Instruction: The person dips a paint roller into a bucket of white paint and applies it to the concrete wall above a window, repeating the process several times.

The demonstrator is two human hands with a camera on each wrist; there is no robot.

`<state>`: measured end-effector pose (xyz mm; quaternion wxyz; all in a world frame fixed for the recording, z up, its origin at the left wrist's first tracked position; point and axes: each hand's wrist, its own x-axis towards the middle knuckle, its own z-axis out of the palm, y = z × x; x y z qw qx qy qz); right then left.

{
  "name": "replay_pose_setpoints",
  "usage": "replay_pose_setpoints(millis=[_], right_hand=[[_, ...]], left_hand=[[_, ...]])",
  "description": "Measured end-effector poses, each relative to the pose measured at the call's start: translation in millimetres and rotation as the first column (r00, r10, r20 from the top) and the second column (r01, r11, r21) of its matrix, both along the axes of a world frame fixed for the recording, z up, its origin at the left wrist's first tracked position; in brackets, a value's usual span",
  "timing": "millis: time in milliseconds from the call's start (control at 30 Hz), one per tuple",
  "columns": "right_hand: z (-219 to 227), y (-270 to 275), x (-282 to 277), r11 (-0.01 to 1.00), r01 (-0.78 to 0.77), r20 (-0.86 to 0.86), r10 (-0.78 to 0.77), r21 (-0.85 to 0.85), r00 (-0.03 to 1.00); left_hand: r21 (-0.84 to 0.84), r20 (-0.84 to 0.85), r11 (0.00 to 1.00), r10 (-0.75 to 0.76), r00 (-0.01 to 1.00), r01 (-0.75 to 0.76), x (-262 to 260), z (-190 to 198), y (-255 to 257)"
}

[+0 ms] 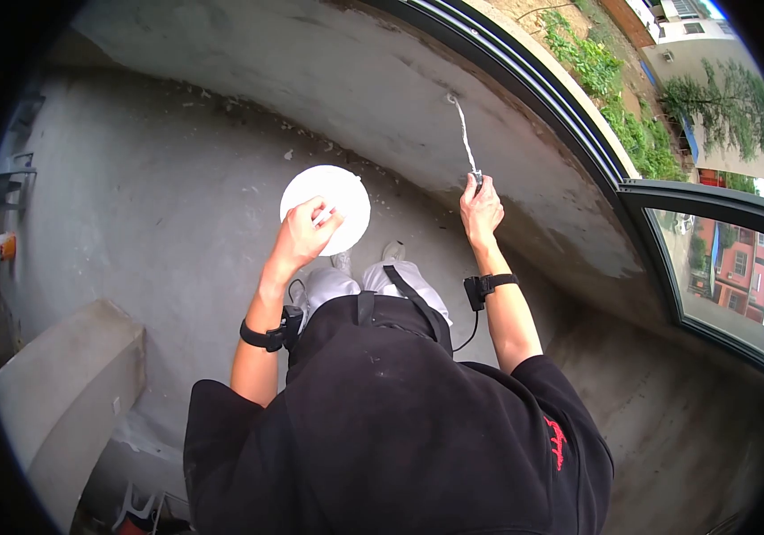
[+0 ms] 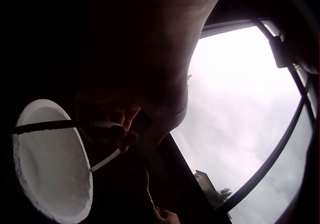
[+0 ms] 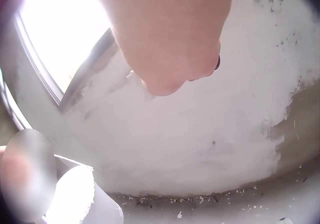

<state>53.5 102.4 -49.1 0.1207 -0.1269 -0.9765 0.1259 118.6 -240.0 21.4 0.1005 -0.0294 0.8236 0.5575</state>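
Observation:
A white bucket (image 1: 355, 183) of white paste hangs from my left hand (image 1: 306, 230), whose curled fingers grip the bail at its grip. The left wrist view shows the bucket's open mouth and its rim (image 2: 90, 196) crusted with paste. My right hand (image 1: 483, 212) reaches forward toward the wall under the window and holds a putty knife (image 1: 465, 134) by its dark handle. Its blade is seen nearly edge-on, coated white, with its far end right at the wall surface. In the right wrist view the back of the right hand (image 3: 170, 58) hides the knife.
A wall (image 1: 310, 71) with patches of pale coating runs ahead below the window frame (image 1: 524, 71). An open window sash (image 1: 721, 267) juts in at the right. White flecks lie on the concrete floor (image 1: 168, 205). A low concrete block (image 1: 70, 374) stands at the left.

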Motion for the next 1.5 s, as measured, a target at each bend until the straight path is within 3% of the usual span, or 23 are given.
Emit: replay_pose_setpoints(millis=[233, 467, 600, 867, 1133, 1500], right_hand=[[8.5, 54.9, 60.2, 0.974, 0.227, 0.05, -0.227, 0.014, 0.973], [-0.7, 110.7, 109.8, 0.852, 0.523, 0.059, -0.523, 0.024, 0.85], [-5.4, 126.2, 123.7, 0.82, 0.573, 0.007, -0.573, 0.006, 0.82], [-17.8, 129.2, 129.1, 0.825, 0.561, 0.161, -0.564, 0.07, 0.81], [-60.4, 74.9, 97.6, 0.843, 0.527, 0.145, -0.512, -0.107, 0.847], [-88.0, 36.5, 65.7, 0.916, 0.368, 0.198, -0.335, -0.162, 0.921]], left_hand=[[0.027, 0.014, 0.999, -0.021, 1.0, 0.021, -4.4, -3.9, 4.3], [-0.01, 0.001, 0.993, -0.118, 0.993, 0.118, -13.6, -3.4, 8.7], [-0.004, -0.007, 0.991, -0.134, 0.991, 0.134, -16.5, -5.0, 11.5], [-0.053, 0.021, 0.98, -0.19, 0.982, 0.191, -18.3, 4.6, 17.8], [-0.083, 0.098, 0.981, -0.166, 0.981, 0.174, -15.5, -1.9, 19.4], [-0.031, 0.137, 0.998, -0.05, 0.989, 0.055, -7.1, -16.3, 16.9]])
